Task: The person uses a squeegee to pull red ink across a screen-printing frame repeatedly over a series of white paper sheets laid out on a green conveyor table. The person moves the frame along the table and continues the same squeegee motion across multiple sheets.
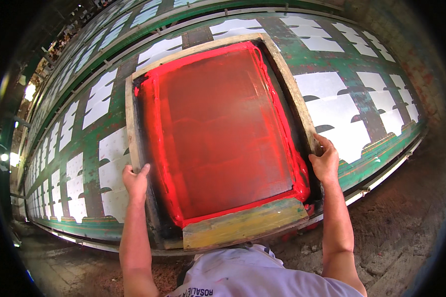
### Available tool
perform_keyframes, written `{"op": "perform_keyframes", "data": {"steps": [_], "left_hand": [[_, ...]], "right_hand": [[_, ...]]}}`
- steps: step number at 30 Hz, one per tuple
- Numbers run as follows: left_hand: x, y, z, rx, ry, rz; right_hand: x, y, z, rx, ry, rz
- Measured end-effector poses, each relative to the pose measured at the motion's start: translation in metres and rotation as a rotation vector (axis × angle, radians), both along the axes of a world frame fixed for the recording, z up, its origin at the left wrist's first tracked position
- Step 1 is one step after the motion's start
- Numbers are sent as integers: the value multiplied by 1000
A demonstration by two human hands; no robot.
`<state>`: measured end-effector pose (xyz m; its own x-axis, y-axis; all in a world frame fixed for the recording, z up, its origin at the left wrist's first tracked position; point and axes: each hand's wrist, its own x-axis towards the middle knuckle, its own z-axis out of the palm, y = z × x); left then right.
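Both my hands hold a wooden screen printing frame (130, 119) in front of me. Its mesh (223, 123) is coated with red ink, which lies thickest along the sides and the near edge. My left hand (136, 182) grips the left side rail, thumb up on the top of it. On the opposite rail my right hand (325, 159) is closed, its fingers on the outer side. Across the frame's near end rests a squeegee (245, 223) with a flat wooden face stained yellow and green; neither hand touches it. The underside of the frame is hidden.
Below and around the frame runs a long green printing table (376, 161) with rows of white cut fabric pieces (334, 111). A pale rail (381, 177) follows its near edge. Another such table (134, 37) stands beyond. Rough, stained floor (381, 232) lies on my side.
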<state>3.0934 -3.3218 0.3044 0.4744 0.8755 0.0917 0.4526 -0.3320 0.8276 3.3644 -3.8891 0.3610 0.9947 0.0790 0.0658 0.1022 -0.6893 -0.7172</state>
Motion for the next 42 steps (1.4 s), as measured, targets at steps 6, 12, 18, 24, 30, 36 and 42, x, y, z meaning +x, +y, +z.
{"op": "perform_keyframes", "data": {"steps": [6, 12, 18, 24, 30, 36, 42], "left_hand": [[3, -1, -8, -10, 23, 11], [6, -6, -15, 54, 174, 3], [13, -14, -11, 65, 298, 28], [16, -27, 6, 125, 352, 67], [14, -28, 2, 166, 184, 41], [15, -22, -5, 162, 216, 5], [14, -20, -4, 114, 229, -23]], "right_hand": [[-5, -8, 2, -95, -67, 65], [-102, 12, 52, -276, -421, 689], [-185, 67, 70, -249, -267, 1126], [-205, 119, 61, -382, -329, 1036], [-191, 138, 65, -594, -223, 1045], [-226, 124, 63, -632, -188, 972], [-244, 124, 48, -575, -338, 898]]}}
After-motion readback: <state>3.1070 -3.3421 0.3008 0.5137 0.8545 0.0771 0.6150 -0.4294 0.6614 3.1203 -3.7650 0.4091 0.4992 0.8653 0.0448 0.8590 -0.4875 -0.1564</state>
